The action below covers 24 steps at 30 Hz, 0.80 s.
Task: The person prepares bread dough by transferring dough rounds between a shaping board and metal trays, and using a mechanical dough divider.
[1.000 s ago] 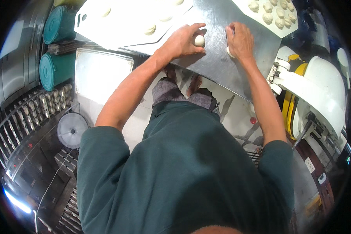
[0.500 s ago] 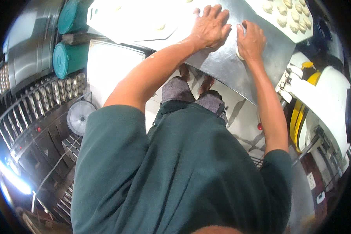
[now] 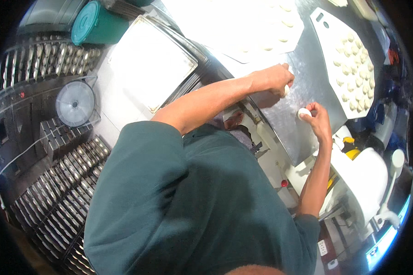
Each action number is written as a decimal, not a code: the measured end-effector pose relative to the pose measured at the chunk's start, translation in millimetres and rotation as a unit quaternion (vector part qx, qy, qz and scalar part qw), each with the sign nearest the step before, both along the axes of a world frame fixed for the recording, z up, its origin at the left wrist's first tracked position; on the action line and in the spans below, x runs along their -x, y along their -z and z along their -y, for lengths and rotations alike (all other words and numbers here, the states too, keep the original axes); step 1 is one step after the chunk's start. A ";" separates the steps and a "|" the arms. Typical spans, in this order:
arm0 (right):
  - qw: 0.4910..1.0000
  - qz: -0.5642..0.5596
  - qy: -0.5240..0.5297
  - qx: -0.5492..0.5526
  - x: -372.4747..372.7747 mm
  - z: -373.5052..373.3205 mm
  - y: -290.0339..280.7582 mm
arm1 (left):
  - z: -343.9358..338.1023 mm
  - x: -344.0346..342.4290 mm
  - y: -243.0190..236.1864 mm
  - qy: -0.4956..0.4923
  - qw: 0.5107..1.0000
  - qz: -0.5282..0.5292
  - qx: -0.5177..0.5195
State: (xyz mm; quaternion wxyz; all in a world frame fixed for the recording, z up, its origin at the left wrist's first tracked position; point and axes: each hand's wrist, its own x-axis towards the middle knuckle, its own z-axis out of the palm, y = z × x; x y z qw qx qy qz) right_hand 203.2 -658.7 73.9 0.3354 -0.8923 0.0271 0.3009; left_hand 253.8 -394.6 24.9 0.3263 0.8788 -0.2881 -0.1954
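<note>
A smooth, round white dough ball (image 3: 303,112) sits in the right hand (image 3: 318,120), another dough ball (image 3: 287,90), partly hidden, in the left hand (image 3: 278,79).

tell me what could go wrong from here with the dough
The dough ball at the right hand could slip and roll off the near edge of the table. The pieces crowded on the right board might stick together.

Towards two o'clock, the left hand (image 3: 276,79) hides part of the dough ball (image 3: 287,90) from me; I can't tell how its fingers meet it. At twelve, the top edge crops the white board (image 3: 229,30), and glare swallows its surface. The dark rim trims the screen (image 3: 384,245) at four, its contents unreadable.
</note>
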 end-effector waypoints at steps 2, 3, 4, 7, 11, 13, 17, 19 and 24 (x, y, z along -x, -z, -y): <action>0.994 0.015 0.049 -0.092 -13.6 -17.9 -2.5 | -30.5 7.1 -15.0 -0.042 0.991 -0.078 0.098; 0.992 0.051 0.041 -0.111 -25.0 -39.7 -12.6 | -50.4 11.9 -22.2 -0.074 0.981 -0.103 0.145; 0.987 0.086 0.033 -0.132 -36.1 -63.9 -20.0 | -73.0 16.5 -27.6 -0.105 0.968 -0.129 0.188; 0.975 0.200 -0.046 -0.080 -86.3 -146.3 -30.4 | -149.2 8.0 -44.2 -0.295 0.943 -0.072 0.139; 0.963 0.255 -0.039 -0.083 -145.6 -235.4 3.4 | -224.4 -35.0 -21.5 -0.267 0.963 -0.005 0.021; 0.909 0.388 -0.151 0.007 -156.0 -240.0 27.4 | -230.2 -44.9 10.2 -0.206 0.975 0.088 0.011; 0.938 0.344 -0.030 0.021 -152.1 -224.5 16.3 | -208.2 -18.1 -21.6 -0.217 0.957 0.184 0.059; 0.970 0.239 0.022 0.043 -158.6 -212.6 7.7 | -180.1 -10.8 -20.9 -0.176 0.967 0.171 0.069; 0.922 0.366 -0.078 0.095 -167.0 -192.6 28.2 | -140.5 -21.6 -6.7 -0.124 0.963 0.230 0.060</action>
